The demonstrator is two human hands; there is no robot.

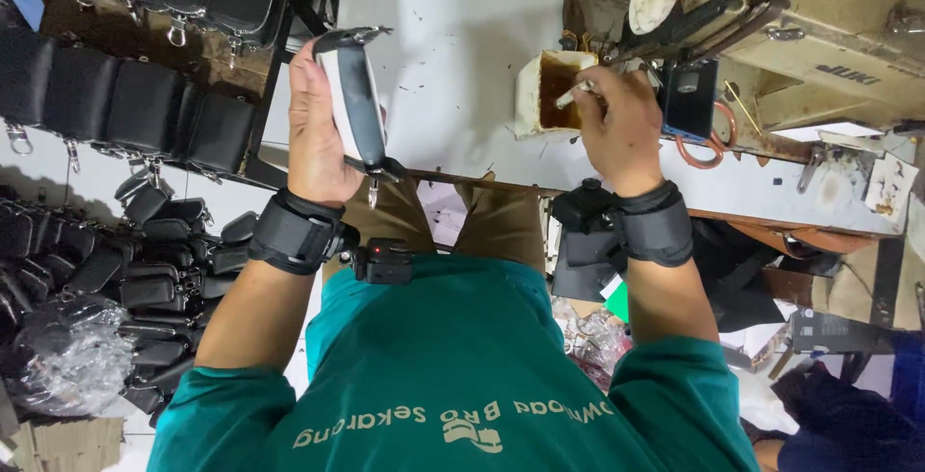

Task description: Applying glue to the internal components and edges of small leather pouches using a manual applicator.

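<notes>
Head view: we are clamping our left hand around a black zip pouch, holding it upright over the surface edge. Our right hand is pinching a brush closed at the glue pot rim, with open room between.

Sewing workshop; sewing machine; piled pouches

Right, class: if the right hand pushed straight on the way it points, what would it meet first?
The right hand would probably meet the small white tub with brown contents, where its thin stick dips.
</notes>
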